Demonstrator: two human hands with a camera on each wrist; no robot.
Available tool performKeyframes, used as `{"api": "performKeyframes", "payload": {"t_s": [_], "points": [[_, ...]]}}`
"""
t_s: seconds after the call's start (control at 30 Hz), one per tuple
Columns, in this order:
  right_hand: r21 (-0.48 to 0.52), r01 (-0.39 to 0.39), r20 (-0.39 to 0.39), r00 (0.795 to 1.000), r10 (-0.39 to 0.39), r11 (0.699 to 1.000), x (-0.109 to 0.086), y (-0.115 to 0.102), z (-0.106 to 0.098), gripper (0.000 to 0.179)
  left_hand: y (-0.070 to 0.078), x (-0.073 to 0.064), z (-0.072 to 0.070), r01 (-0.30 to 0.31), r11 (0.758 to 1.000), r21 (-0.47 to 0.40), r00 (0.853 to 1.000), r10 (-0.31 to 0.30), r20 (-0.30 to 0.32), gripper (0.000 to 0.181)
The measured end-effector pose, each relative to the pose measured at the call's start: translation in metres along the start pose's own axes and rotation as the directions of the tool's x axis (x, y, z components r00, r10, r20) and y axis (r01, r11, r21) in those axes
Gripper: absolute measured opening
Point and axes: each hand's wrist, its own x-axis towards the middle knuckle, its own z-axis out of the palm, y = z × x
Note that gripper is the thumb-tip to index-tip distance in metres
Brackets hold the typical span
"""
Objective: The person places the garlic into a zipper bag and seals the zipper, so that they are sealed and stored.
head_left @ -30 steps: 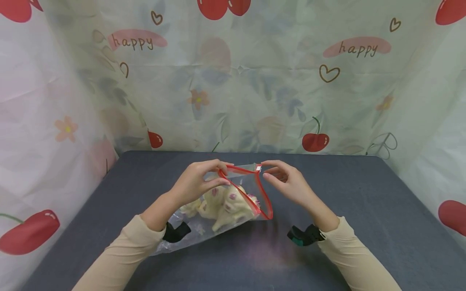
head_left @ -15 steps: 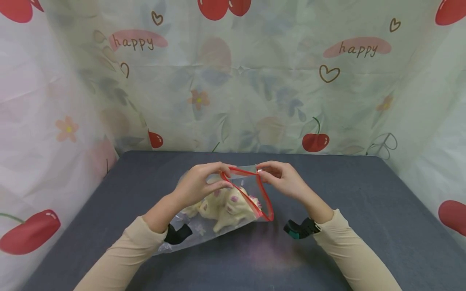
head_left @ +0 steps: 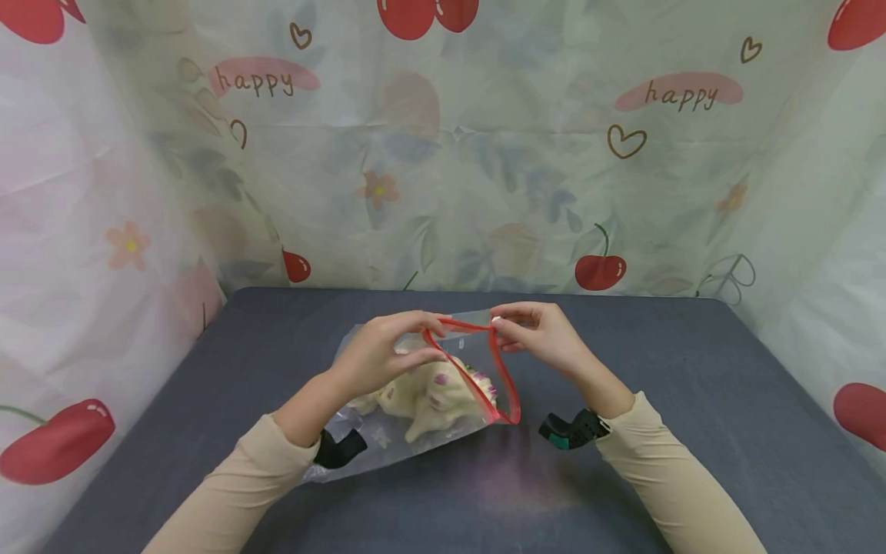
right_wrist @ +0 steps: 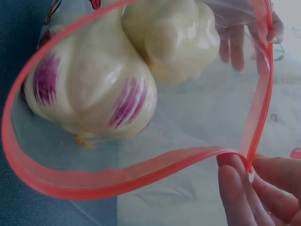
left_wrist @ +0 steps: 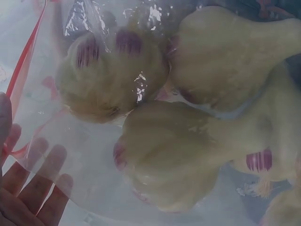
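Note:
A clear zip bag (head_left: 394, 454) with a red zip strip (right_wrist: 94, 186) lies tilted on the table, its mouth gaping to the right. Inside are several pale garlic bulbs (head_left: 432, 396) with purple streaks; the left wrist view shows more garlic bulbs (left_wrist: 164, 155) through the plastic. My left hand (head_left: 384, 350) grips the mouth's upper left edge, thumb on the near side and fingers on the far side. At the far right corner of the mouth, my right hand (head_left: 543, 335) pinches the small white slider (right_wrist: 250, 177) between thumb and fingers.
The dark grey table (head_left: 657, 369) carries the bag near its middle. A printed cloth (head_left: 457, 192) with cherries and hearts hangs behind and at both sides. A thin looped cord (head_left: 734, 277) shows at the table's back right corner. Each wrist wears a black strap (head_left: 339, 448).
My right hand has moved left from just beside the bag's corner and now pinches it at the slider. My left hand and the bag have shifted only slightly.

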Motion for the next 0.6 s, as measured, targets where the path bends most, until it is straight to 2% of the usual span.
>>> {"api": "performKeyframes", "payload": {"t_s": [0.3,0.6], "points": [[0.077,-0.028,-0.005,1.000,0.029,0.997,0.0026,-0.0017,-0.0030,0.038,0.0021,-0.0015,0.0020,-0.009,0.999,-0.038,1.000,0.010,0.007,0.028],[0.096,-0.026,-0.025,0.999,0.028,0.995,0.0050,-0.0020,-0.0043,0.040,0.0045,-0.0015,0.0026,-0.021,0.999,-0.038,1.000,0.021,0.004,0.031]]}}
